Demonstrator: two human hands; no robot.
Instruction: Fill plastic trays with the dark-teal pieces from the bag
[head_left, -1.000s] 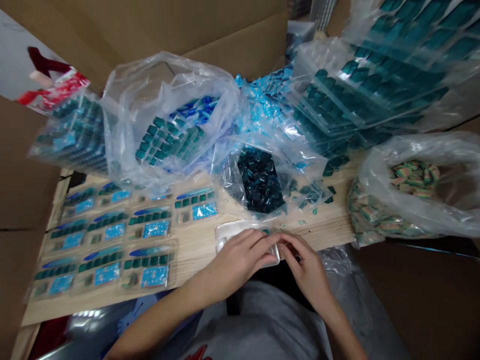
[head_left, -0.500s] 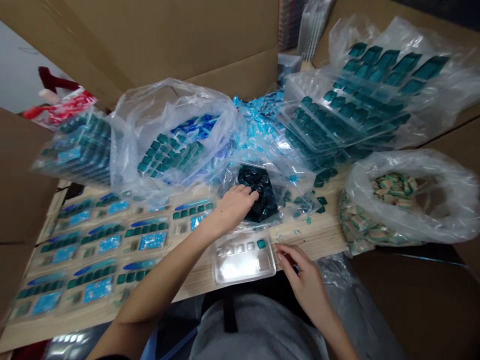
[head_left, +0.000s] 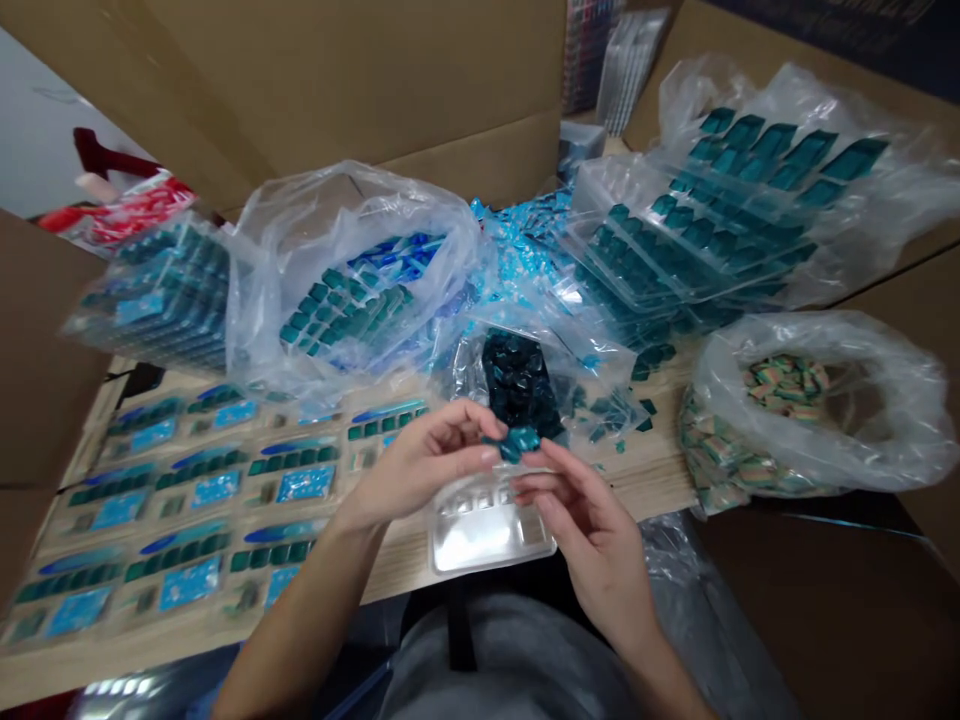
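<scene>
My left hand (head_left: 424, 465) pinches a few small teal pieces (head_left: 514, 442) between thumb and fingers, held above a clear plastic tray (head_left: 487, 530) at the board's near edge. My right hand (head_left: 581, 510) meets it from the right, fingertips touching the same teal pieces. Just behind them lies an open clear bag of dark teal pieces (head_left: 521, 385).
Several filled clear packs with teal pieces and blue cards (head_left: 202, 500) lie in rows on the wooden board (head_left: 637, 470) at left. Bags of teal trays (head_left: 712, 220) and blue items (head_left: 352, 290) stand behind. A bag of multicoloured pieces (head_left: 780, 400) sits right. Cardboard walls surround.
My left hand went from the tray into the dark teal bag, then came back with teal pieces. My right hand rose from the tray's edge to meet it.
</scene>
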